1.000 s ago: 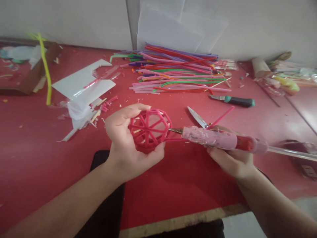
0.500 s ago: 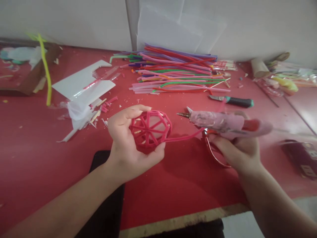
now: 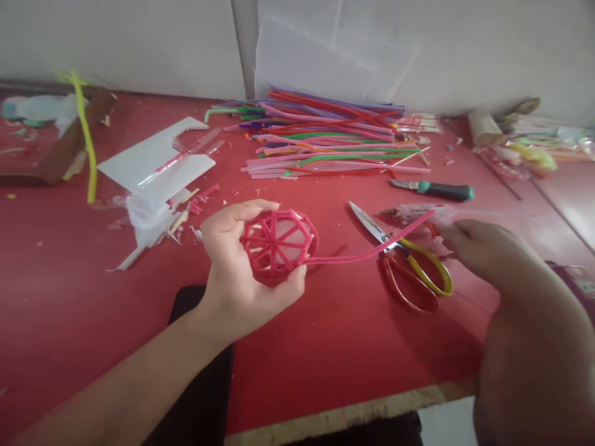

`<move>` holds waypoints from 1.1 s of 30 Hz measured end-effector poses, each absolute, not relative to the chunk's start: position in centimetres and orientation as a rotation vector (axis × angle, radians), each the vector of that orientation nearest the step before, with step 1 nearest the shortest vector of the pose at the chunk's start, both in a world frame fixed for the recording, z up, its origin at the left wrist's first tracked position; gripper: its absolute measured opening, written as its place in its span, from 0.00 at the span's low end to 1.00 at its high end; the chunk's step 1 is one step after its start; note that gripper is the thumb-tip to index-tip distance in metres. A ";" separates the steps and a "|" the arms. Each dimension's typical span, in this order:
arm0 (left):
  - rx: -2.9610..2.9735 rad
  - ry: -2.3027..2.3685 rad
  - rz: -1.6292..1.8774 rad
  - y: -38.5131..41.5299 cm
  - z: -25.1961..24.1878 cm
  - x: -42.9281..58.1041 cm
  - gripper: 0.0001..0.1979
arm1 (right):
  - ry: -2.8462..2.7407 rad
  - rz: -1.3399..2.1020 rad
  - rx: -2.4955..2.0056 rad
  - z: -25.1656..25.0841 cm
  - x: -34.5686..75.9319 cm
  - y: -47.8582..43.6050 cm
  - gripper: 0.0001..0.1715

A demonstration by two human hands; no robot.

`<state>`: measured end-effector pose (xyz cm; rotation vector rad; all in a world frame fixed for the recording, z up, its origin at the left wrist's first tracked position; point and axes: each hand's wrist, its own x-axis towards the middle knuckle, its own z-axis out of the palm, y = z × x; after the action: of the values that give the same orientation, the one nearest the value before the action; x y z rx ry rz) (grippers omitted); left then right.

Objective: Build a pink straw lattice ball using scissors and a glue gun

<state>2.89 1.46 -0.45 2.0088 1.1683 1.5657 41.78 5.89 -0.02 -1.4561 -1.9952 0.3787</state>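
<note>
My left hand grips a round pink frame made of strips, with spokes meeting in its middle, fingers at the top and thumb at the lower edge. From its lower right a long pink strip runs out to the right, its far end raised. My right hand is closed around the handle end of a pinkish, worn glue gun, its fingers partly hidden. Between the hands lie scissors with one red and one yellow handle, blades a little apart, under the strip.
Behind lies a bundle of coloured strips. A green-black utility knife rests right of it. White card and scraps lie left, beside a brown tray. A black flat device lies under my left forearm.
My right hand has moved right and back with the glue gun, lowering it toward the tabletop. The scissors are uncovered. The frame in my left hand has barely shifted.
</note>
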 end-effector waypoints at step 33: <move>1.883 1.270 1.249 0.7 -1.1 2.8 0.40 | -2.221 -0.023 -0.894 3.0 26.3 0.3 0.08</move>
<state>2.81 0.69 -1.07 1.8830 1.2697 1.2487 26.29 0.26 2.97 -0.8937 -2.2208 -0.0228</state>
